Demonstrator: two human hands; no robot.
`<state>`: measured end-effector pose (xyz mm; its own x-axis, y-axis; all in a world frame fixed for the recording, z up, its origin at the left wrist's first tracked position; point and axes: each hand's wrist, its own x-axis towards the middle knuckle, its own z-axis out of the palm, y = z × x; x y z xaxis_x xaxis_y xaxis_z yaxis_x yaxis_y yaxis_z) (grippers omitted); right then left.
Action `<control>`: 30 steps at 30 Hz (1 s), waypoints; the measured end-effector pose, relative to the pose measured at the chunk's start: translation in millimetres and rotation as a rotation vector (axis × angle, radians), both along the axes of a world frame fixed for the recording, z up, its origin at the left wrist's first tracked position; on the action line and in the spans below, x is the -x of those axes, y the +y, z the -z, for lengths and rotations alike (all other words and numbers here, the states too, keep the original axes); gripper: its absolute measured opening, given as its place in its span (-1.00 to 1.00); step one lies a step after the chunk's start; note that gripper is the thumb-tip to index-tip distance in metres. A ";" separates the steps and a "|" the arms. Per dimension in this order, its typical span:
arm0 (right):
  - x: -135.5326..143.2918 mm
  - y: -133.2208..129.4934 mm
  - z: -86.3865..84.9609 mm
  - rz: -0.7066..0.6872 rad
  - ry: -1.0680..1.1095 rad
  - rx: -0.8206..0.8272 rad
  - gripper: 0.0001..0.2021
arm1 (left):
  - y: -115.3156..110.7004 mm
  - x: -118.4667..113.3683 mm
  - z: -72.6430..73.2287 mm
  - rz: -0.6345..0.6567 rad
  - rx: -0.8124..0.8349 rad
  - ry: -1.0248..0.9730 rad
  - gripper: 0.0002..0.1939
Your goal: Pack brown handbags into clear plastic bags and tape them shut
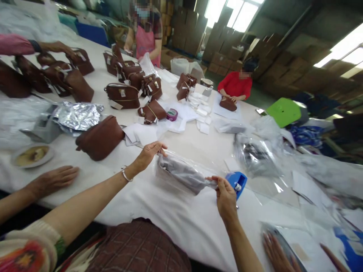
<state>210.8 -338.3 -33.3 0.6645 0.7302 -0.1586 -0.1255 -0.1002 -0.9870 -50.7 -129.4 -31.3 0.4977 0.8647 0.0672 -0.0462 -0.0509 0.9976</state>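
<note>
A clear plastic bag (185,172) with a grey wrapped item inside is stretched between my two hands, just above the white table cover. My left hand (149,155), with a bracelet at the wrist, pinches the upper left corner of the bag. The right end is gripped between the thumb and fingers of my right hand (226,194). Right behind that hand lies a blue tape dispenser (237,182). A brown bag (100,138) rests on the table beyond my left forearm, beside white paper sheets (141,133).
Co-workers' hands lie at left (55,180) and lower right (279,253). Brown bags (123,95) stand farther back, near a purple tape roll (171,114). A plate (32,155) and silver foil (78,115) are at left; clear plastic bags (256,155) lie at right.
</note>
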 end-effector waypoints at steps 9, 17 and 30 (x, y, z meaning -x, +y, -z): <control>44.9 -64.9 45.7 0.057 -0.090 0.197 -0.51 | -70.8 52.8 38.2 0.011 0.166 0.092 -0.57; 70.5 -88.3 48.9 0.051 -0.084 0.315 -0.52 | -104.8 73.9 45.3 0.073 0.255 0.188 -0.58; -39.4 77.3 -67.8 0.179 -0.250 -0.148 -0.57 | 61.8 -38.8 -79.4 0.020 -0.257 -0.150 -0.63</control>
<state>250.2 -261.0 34.5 0.7894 0.6010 0.1247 0.1197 0.0485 -0.9916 -11.9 -67.6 48.2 0.4824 0.8000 0.3568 -0.1960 -0.2984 0.9341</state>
